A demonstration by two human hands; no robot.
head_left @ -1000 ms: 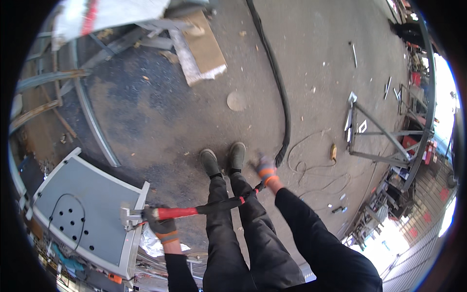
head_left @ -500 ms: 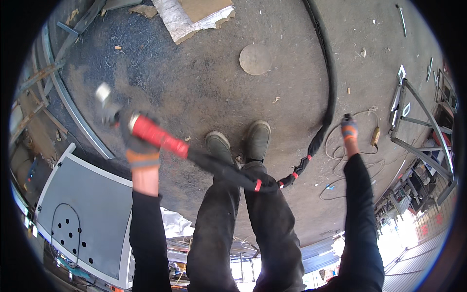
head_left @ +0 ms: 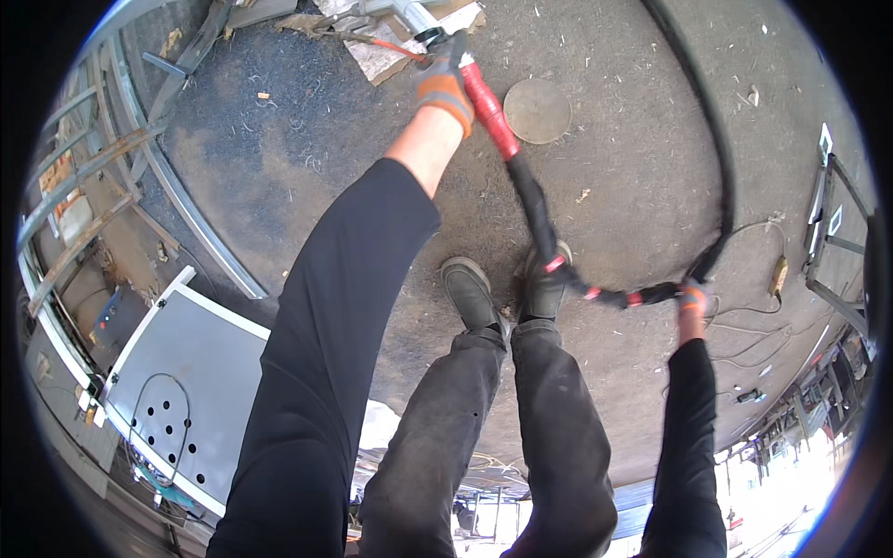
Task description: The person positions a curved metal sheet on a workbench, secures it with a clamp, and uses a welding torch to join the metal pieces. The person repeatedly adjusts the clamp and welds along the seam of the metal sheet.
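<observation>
My left hand (head_left: 445, 82), in a grey and orange glove, reaches far forward and is closed around a welding gun (head_left: 402, 13) with a grey metal head. Its details are blurred and partly cut off by the upper edge. A red-taped section (head_left: 488, 107) runs back from this hand into a thick black hose (head_left: 532, 200) with red bands. The hose sags past my shoes and curves away to the far right. My right hand (head_left: 692, 298), gloved alike, grips the hose on the right, its fingers partly hidden.
A round flat disc (head_left: 538, 111) lies on the floor beside the red section. A perforated grey panel (head_left: 191, 381) stands at the left, with metal profiles (head_left: 186, 200) beyond it. At the right are a thin cord with a yellowish box (head_left: 779, 276) and a metal frame (head_left: 837, 244).
My left hand has swung forward and right, carrying the gun with it. My right hand, formerly apart from the hose, has taken hold of it. The view has shifted somewhat.
</observation>
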